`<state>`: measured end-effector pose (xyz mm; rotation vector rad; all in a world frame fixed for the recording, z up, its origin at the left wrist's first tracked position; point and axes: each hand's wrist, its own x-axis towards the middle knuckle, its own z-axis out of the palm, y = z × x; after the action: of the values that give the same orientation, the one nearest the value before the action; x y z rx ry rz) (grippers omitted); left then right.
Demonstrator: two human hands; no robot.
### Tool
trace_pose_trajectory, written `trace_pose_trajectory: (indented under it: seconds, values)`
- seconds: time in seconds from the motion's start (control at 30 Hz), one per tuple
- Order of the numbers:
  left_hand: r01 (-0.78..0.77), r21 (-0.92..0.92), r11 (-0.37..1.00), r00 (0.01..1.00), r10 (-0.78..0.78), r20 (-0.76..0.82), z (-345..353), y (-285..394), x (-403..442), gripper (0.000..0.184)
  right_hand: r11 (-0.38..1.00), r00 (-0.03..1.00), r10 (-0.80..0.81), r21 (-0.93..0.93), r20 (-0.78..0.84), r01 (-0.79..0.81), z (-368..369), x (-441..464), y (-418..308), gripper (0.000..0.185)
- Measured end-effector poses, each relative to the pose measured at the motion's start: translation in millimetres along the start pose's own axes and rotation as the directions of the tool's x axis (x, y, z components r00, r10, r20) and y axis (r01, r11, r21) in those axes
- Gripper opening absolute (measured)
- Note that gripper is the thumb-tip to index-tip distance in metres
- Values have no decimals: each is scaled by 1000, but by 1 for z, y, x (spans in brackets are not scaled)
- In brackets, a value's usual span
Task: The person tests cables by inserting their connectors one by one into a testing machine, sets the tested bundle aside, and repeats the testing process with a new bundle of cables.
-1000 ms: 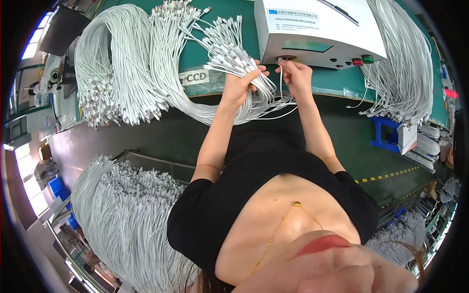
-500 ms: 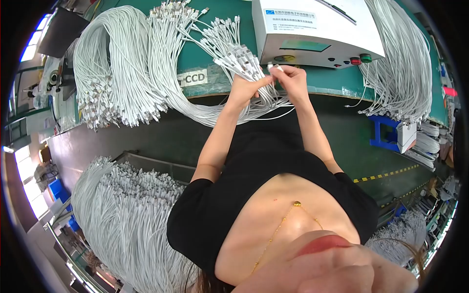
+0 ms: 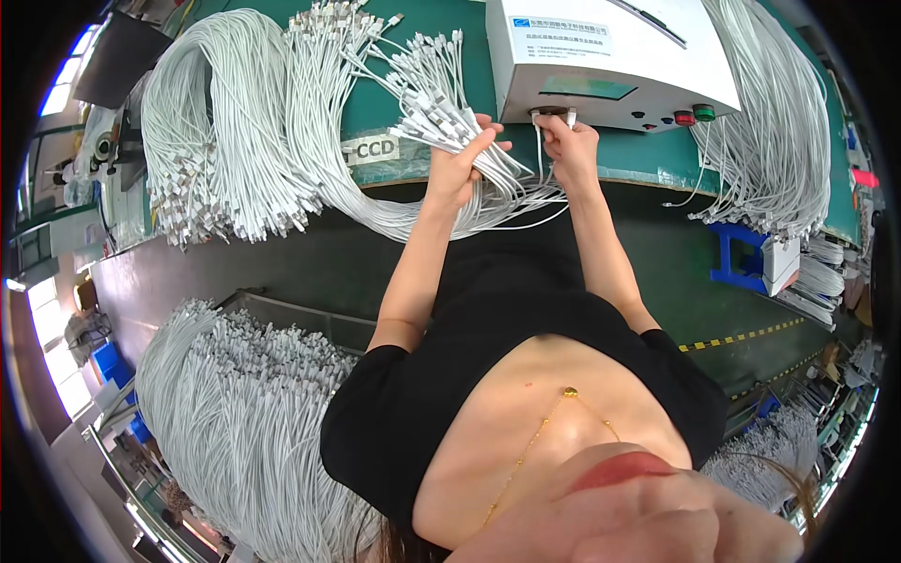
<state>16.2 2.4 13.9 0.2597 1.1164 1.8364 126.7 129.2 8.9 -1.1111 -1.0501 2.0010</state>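
A bundle of white cables [image 3: 441, 120] lies in my left hand [image 3: 457, 169], whose fingers and thumb wrap round it, with the connector ends fanned out above. My right hand [image 3: 571, 153] pinches a white cable connector [image 3: 571, 117] at the front of the white tester box [image 3: 610, 70]. Just left of those fingers, another white connector [image 3: 536, 116] is at the box's port, with its cable hanging down. Whether the pinched connector is inside a port cannot be made out.
Thick bundles of white cables [image 3: 249, 103] cover the left of the green table [image 3: 474, 56]. More cables [image 3: 779, 122] hang at the right, near a blue stool [image 3: 737, 258]. A large cable heap [image 3: 253, 432] stands at lower left. A pen [image 3: 649, 21] lies on the box.
Half a second ago my hands were close together in front of the bundle. Since then my right hand has moved up to the box with connectors, and my left hand has shifted slightly left.
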Motion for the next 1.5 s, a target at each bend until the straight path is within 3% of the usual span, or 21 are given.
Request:
trace_pose_trajectory:
  seconds: [0.1, 0.27, 0.43, 0.53, 0.6, 0.7, 0.73, 1.0, 1.2, 1.5]
  values:
    - [-11, 89, 996, 1000, 9, 20, 2, 5, -3, 27, 1000, 1000, 14, -16, 11, -14, 2, -1, 1, 18]
    - [-29, 153, 988, 998, 20, 59, 3, -4, 2, 28, 919, 939, -143, -310, 313, 243, -2, -15, 2, 20]
    - [56, 261, 964, 991, -86, 106, 6, -8, -4, 23, 892, 911, -140, -349, 388, 286, 7, -26, -2, 19]
    - [61, 267, 962, 991, -91, 101, 4, -9, -5, 23, 931, 924, -110, -287, 366, 224, -3, -20, -3, 18]
    - [1, 209, 978, 998, -14, 63, -1, -13, -2, 30, 918, 933, -138, -310, 332, 246, -7, -19, 0, 17]
    - [-10, 122, 992, 998, 3, 61, 0, -12, -1, 38, 983, 986, -4, -179, 166, 34, -17, -6, 5, 16]
    - [-1, 54, 999, 998, -2, 58, 0, -11, -1, 40, 983, 986, -3, -179, 167, 34, -18, -4, 9, 16]
    - [-32, 106, 994, 999, 32, 9, -3, -13, -1, 32, 981, 986, 1, -190, 166, 31, -9, -5, 6, 15]
    - [-30, 26, 999, 1000, 30, 0, -3, -9, 0, 29, 995, 993, -30, -89, 110, 40, -7, -4, 3, 13]
    - [-13, -12, 1000, 1000, 13, -2, -2, -4, -2, 27, 989, 996, -3, -148, 94, 17, -3, 3, -4, 12]
